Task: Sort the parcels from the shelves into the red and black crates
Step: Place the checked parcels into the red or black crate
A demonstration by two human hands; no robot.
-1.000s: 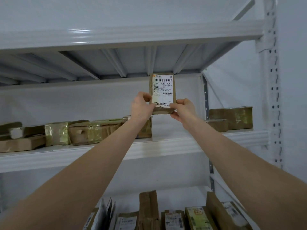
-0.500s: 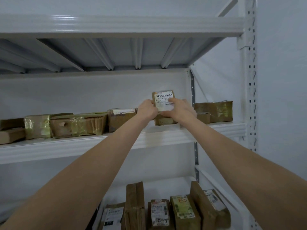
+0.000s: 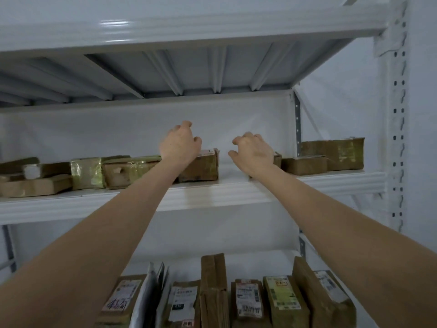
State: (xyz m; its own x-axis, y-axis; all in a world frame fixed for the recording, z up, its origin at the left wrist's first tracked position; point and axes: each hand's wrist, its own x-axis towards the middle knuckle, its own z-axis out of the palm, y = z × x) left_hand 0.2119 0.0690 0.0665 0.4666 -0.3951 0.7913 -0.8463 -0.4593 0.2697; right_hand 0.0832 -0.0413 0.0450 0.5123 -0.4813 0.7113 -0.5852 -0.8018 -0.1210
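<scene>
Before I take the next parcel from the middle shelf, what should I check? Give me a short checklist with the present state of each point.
1. The left hand is free: ok, it holds nothing.
2. The right hand is free: ok, it holds nothing.
3. A parcel is within reach: ok, it lies right beside the left hand.
4. Its label is readable: cannot tell, only an edge shows on top.
5. The crates are in view: not ok, neither one shows.

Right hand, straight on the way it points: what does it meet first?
Likely the white back panel: the right hand points into the gap beside the brown parcel, and that gap looks free. Depth is unclear.
</scene>
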